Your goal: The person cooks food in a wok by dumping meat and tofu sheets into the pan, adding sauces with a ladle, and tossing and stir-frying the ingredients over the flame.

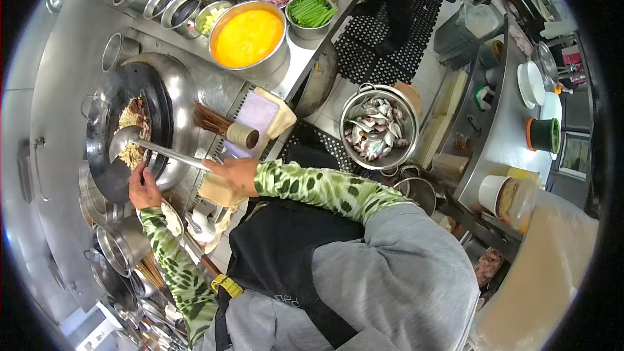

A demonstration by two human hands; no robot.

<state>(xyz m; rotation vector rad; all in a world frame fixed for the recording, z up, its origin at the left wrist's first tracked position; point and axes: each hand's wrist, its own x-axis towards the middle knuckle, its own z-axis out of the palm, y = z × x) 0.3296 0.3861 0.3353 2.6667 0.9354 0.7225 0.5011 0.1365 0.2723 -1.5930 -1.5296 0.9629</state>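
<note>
The right hand (238,175) is closed round the handle of the ladle (170,153), whose bowl lies over the food (134,116) in the wok (103,133). The left hand's (144,191) fingertips bunch beside the food; whether they pinch any, I cannot tell

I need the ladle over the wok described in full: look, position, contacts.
The ladle looks all metal, grey, with a round head and a long, straight, slim handle. The head lies over the crumbly tan food in the dark wok; whether it presses on it is unclear. The handle slants across the wok's rim area into the right hand, which hides its end. The left hand is close below the head; contact between them is unclear.
</note>
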